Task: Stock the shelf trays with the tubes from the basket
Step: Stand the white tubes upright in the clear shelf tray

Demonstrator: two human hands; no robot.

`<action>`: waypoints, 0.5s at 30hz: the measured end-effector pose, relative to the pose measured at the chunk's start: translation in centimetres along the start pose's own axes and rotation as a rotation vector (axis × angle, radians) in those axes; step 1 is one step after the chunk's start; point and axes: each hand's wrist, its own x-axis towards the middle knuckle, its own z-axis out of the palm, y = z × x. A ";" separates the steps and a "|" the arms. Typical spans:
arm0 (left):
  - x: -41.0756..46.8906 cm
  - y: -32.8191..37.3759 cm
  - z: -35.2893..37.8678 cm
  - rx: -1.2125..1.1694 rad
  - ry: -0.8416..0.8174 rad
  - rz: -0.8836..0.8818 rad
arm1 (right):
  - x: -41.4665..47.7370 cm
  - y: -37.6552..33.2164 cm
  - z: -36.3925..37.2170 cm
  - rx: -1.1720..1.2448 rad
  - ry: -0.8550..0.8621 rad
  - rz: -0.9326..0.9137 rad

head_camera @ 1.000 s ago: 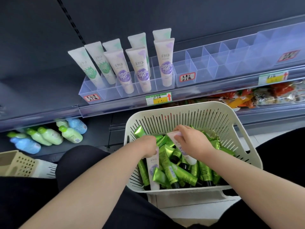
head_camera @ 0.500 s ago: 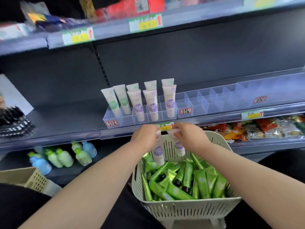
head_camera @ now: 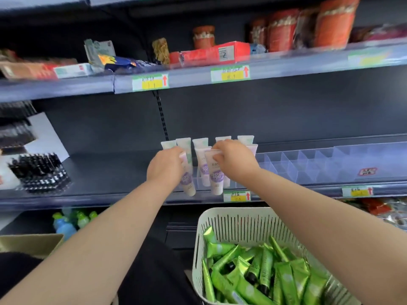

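Head view: both arms reach up to the middle shelf point(head_camera: 105, 179), hands near frame centre. Left hand point(head_camera: 166, 166) grips a white purple-label tube point(head_camera: 189, 183), fingers curled round its upper part, cap end pointing down and tilted slightly toward 5 o'clock. Right hand point(head_camera: 235, 161) pinches a second purple-label tube point(head_camera: 216, 178) by its flat top end, cap down, roughly upright. The two held tubes are near each other but apart, with a standing tube showing between them. Behind the hands, at 12 o'clock from them, a row of white tubes point(head_camera: 245, 139) stands upright in the left end of the clear divided tray point(head_camera: 308, 166). Which compartment either held tube is over, cannot tell; their lower ends overlap the tray front. The tray runs along the shelf toward 3 o'clock. Yellow price label point(head_camera: 237, 196) sits on the shelf edge just below the right hand's tube. White slotted basket point(head_camera: 237, 219) is at 5 o'clock, with green tubes point(head_camera: 264, 276) piled crisscross inside. Upper shelf at 1 o'clock carries red jars point(head_camera: 284, 29), blurred. Black items point(head_camera: 39, 170) are stacked at 9 o'clock; small bottles point(head_camera: 72, 221) at 8 o'clock on the lower shelf.
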 end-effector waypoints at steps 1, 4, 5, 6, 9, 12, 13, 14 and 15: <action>0.6 -0.8 -0.1 0.007 0.014 -0.018 | 1.0 -0.5 0.3 -0.001 0.005 -0.007; 2.6 -3.1 -0.3 -0.025 0.064 -0.080 | 4.0 -2.1 1.6 -0.011 0.004 -0.052; 3.2 -3.7 -0.4 -0.041 0.083 -0.088 | 5.0 -2.6 2.0 -0.018 0.013 -0.065; 3.8 -4.3 -0.4 -0.055 0.104 -0.091 | 5.9 -3.0 2.5 -0.033 0.027 -0.073; 5.0 -5.5 -0.2 -0.074 0.164 -0.087 | 8.5 -3.7 4.2 -0.084 0.068 -0.088; 5.9 -6.3 0.2 -0.078 0.187 -0.089 | 10.0 -3.7 6.0 -0.147 0.047 -0.130; 6.2 -6.5 0.4 -0.085 0.184 -0.097 | 10.3 -3.6 6.5 -0.195 0.034 -0.158; 6.5 -6.7 0.7 -0.092 0.176 -0.108 | 10.5 -3.5 7.1 -0.246 0.018 -0.188; 6.7 -6.9 0.9 -0.094 0.167 -0.117 | 10.7 -3.4 7.6 -0.290 -0.001 -0.214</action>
